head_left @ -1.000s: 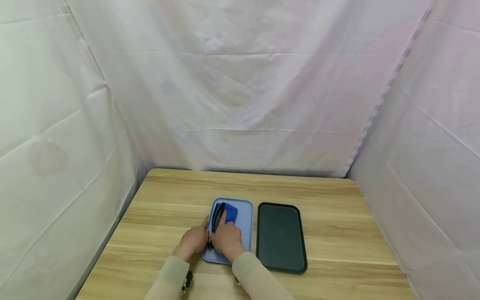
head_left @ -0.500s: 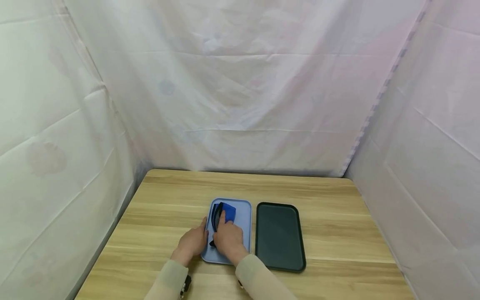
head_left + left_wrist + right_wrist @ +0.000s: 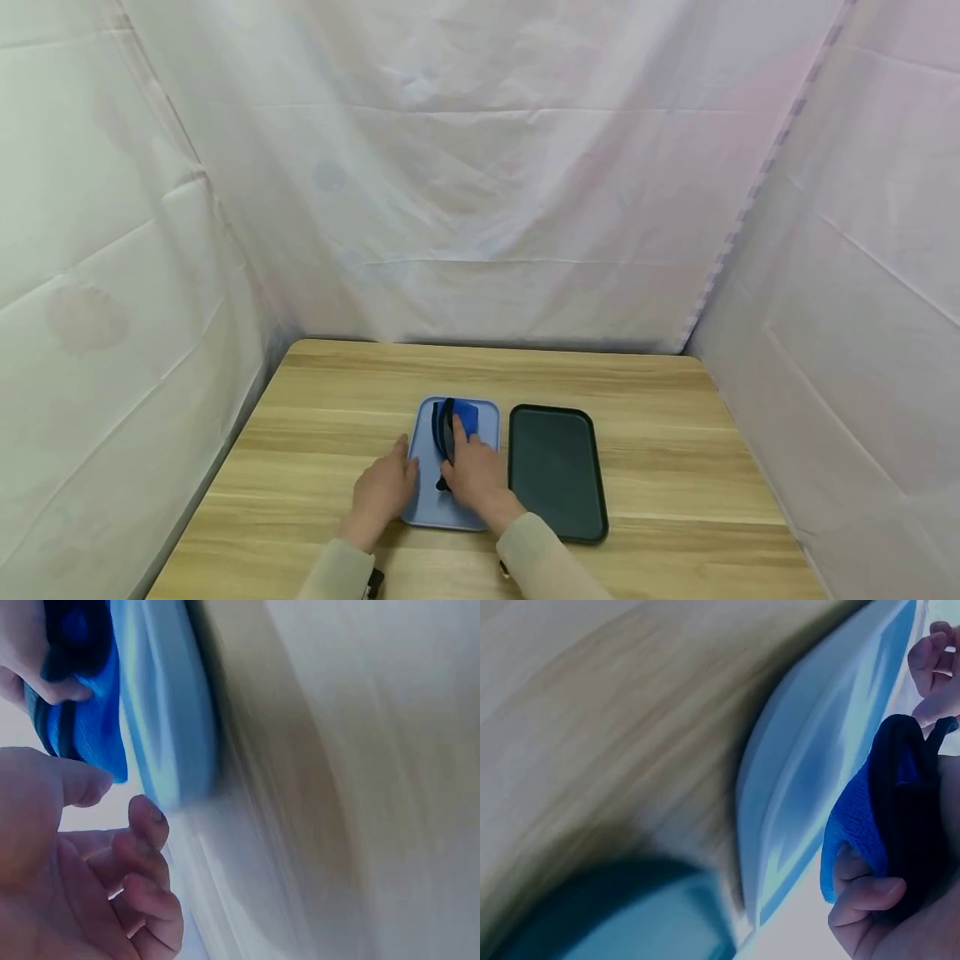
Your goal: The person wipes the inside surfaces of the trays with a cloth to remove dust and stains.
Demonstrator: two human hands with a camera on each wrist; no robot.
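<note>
Fingers of the bare left hand point(image 3: 382, 487) come first at the left, the index pointing along the left rim of a pale-blue plastic-looking tray point(image 3: 431, 507), rectangular with rounded corners; whether the fingertips touch that rim I cannot tell. The left wrist view shows its thumb and fingers loosely bent, a gap between them, nothing held there.

Just to the right of those fingertips, within the tray's outline, is a folded bright-blue fabric item with black bands point(image 3: 446, 433). Its blue part shows beyond the right index fingertip and to its right; a short black end pokes out beside the right thumb. The bare right hand point(image 3: 480, 479) has hold of it: the index lies straight along the top, while the right wrist view shows other fingers curled into the blue cloth. Whether the item rests on the tray floor or is raised just above it, the pictures do not settle.

To the right of the right fingers, apart from them, lies a dark-green tray point(image 3: 557, 471) of similar rounded shape. Both trays sit on a light wood-grain table point(image 3: 675, 450).

As I judge it, taking hold of the item is done and letting go is not, so the work seems part-way through, with the item kept to the pale-blue side.
</note>
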